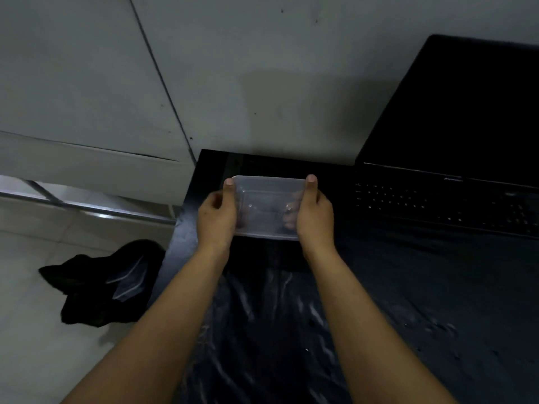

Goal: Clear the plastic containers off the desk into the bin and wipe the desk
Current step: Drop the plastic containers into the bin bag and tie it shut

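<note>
- both hands up front, and between them a clear plastic container, rectangular, see-through, held over the far left corner of the black desk.
- left hand grips the container's left end: thumb lying along the top edge, fingers curled underneath and showing faintly through the plastic.
- right hand mirrors it on the right end, thumb up along the rim, fingers wrapped under the base.
- whether the container touches the desk or hangs just above it, cannot tell in this dim light.
- to the right, an open black laptop sits on the desk, screen dark, keyboard near the right hand but apart from it.
- near side of the desk shows pale streaky glints across the dark surface.
- down on the pale tiled floor, left of the desk, a black bin bag lies slumped open, with clear plastic container edges showing in its mouth.
- grey wall behind it all.
</note>
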